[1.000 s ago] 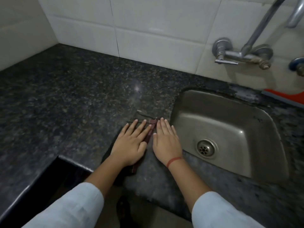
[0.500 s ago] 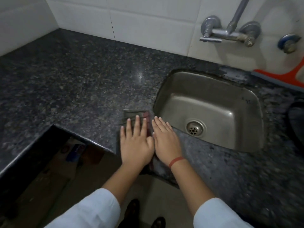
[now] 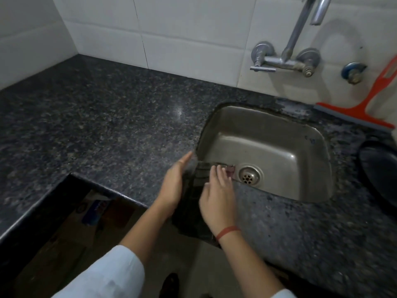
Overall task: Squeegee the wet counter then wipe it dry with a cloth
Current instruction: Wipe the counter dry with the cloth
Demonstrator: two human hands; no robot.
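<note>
Hands (image 3: 194,188) flank cloth (image 3: 198,181) beside sink (image 3: 305,168).

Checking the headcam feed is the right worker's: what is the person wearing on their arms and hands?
Both hands are bare, with no gloves. The left hand comes from a white sleeve pushed up the forearm. The right hand has a thin red thread band around the wrist and a matching white sleeve, barely visible at the frame's bottom edge. No rings or watch visible.

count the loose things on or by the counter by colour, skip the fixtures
Orange: 1, the squeegee leaning on the wall
Dark: 2, the cloth under the hands, and a round black object at the right edge
Total: 3
</note>
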